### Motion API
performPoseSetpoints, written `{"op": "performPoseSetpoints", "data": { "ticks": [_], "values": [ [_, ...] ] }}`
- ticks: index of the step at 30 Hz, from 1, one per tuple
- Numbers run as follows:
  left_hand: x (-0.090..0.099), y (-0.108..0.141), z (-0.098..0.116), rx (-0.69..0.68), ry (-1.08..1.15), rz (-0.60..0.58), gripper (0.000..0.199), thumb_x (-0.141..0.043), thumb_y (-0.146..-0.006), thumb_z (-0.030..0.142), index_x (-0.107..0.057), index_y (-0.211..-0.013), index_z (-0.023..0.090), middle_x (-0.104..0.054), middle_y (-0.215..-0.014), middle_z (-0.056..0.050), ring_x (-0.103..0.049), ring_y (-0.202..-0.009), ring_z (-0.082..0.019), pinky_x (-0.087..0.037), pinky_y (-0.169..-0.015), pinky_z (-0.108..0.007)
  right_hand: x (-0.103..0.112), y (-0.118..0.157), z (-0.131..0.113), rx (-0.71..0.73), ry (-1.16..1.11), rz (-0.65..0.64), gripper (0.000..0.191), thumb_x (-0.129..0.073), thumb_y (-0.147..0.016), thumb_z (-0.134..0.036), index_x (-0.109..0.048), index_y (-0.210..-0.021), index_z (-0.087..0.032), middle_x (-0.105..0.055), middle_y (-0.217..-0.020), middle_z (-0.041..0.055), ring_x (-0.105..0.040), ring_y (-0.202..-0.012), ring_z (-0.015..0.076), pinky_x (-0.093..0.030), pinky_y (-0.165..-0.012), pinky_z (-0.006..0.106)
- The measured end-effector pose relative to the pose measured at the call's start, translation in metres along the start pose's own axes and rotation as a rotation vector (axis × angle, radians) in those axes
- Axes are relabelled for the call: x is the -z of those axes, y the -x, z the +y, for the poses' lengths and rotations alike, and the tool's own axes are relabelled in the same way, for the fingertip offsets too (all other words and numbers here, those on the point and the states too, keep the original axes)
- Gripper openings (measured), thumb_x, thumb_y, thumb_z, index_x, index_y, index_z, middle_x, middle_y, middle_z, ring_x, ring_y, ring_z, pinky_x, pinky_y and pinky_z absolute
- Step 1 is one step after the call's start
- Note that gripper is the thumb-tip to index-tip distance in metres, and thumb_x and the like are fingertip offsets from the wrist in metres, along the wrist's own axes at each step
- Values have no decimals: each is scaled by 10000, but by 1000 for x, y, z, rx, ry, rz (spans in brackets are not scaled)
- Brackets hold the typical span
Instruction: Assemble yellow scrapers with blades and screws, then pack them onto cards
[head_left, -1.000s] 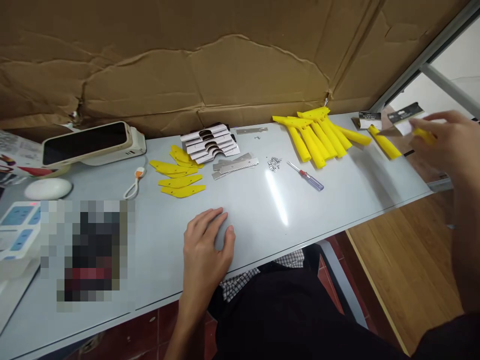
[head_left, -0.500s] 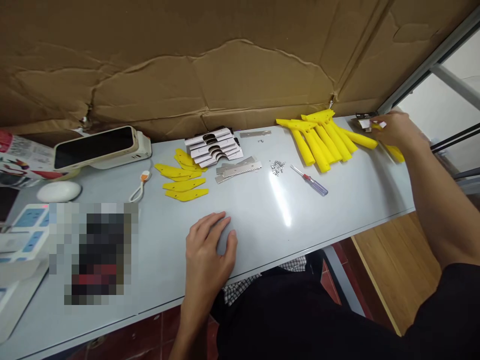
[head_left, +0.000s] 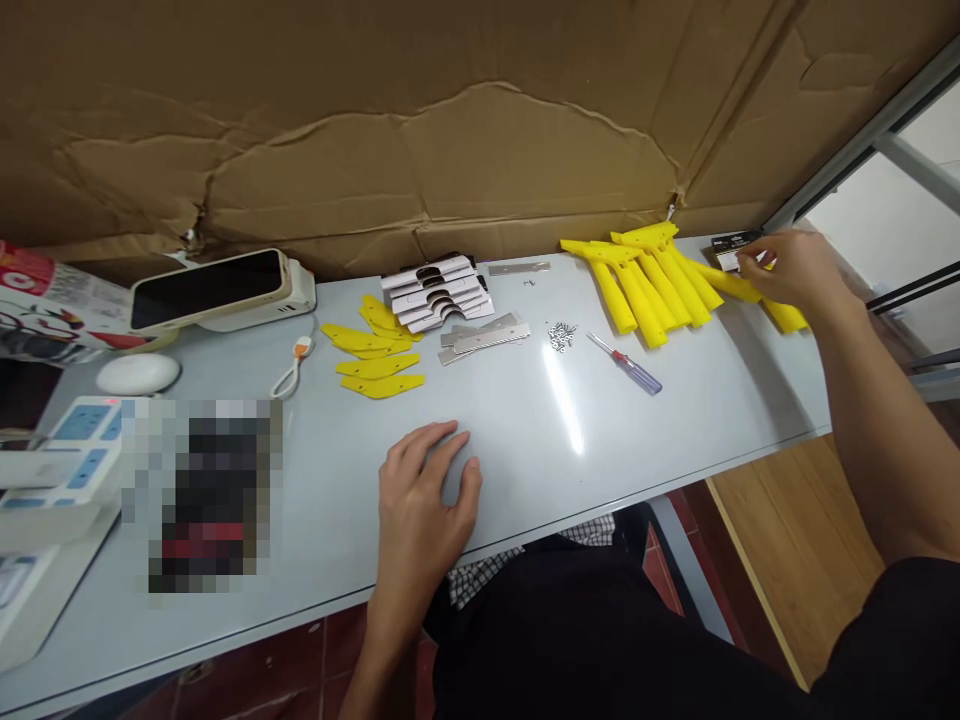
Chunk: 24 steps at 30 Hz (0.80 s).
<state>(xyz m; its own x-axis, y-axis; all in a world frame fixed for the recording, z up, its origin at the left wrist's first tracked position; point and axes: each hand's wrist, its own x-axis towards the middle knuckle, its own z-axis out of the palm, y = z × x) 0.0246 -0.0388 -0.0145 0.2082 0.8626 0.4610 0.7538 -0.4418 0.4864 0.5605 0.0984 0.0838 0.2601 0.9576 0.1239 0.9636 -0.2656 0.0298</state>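
My left hand point(head_left: 426, 495) rests on the grey table near its front edge, fingers apart and holding nothing. At the far right, my right hand point(head_left: 787, 265) is over a small black and white packet point(head_left: 731, 247), its fingers curled; whether they grip anything is hard to see. Yellow handles point(head_left: 652, 290) lie in a group left of that hand, and another yellow piece point(head_left: 784, 316) lies beneath it. A screwdriver point(head_left: 634, 371) lies beside small screws point(head_left: 561, 336). Metal blades point(head_left: 491, 337), folded white and black cards point(head_left: 435, 292) and flat yellow pieces point(head_left: 382, 385) lie further left.
A phone point(head_left: 210, 290) leans on a white device at the back left. Near it are a white rounded object point(head_left: 138, 374), a short cable point(head_left: 287, 376) and a power strip point(head_left: 86, 440). A cardboard sheet point(head_left: 525, 160) stands behind the table point(head_left: 315, 560).
My right hand has shifted slightly, and the packet now lies flatter behind its fingers. The view has moved a little; my left hand stays on the table.
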Motion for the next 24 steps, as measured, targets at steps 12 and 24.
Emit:
{"op": "performPoseSetpoints", "data": {
  "ticks": [12,24],
  "values": [
    [1,1,1,22,3,-8,226,-693,-983,179,-754,-1195,229,-760,-1287,-136,-682,-1237,-361,-572,-1072,-608,-14,1,-87,-66,21,-55,484,-669,-974,-541,-812,-1077,-90,-768,-1046,205,-551,-932,221,-310,-781,399],
    [2,-1,4,11,12,-13,210,-688,-993,168,-753,-1192,189,-762,-1292,-159,-671,-1237,-358,-568,-1069,-607,2,3,-95,-156,88,28,457,-677,-955,-486,-838,-1120,-92,-779,-1085,237,-627,-1018,262,-386,-830,427]
  ]
}}
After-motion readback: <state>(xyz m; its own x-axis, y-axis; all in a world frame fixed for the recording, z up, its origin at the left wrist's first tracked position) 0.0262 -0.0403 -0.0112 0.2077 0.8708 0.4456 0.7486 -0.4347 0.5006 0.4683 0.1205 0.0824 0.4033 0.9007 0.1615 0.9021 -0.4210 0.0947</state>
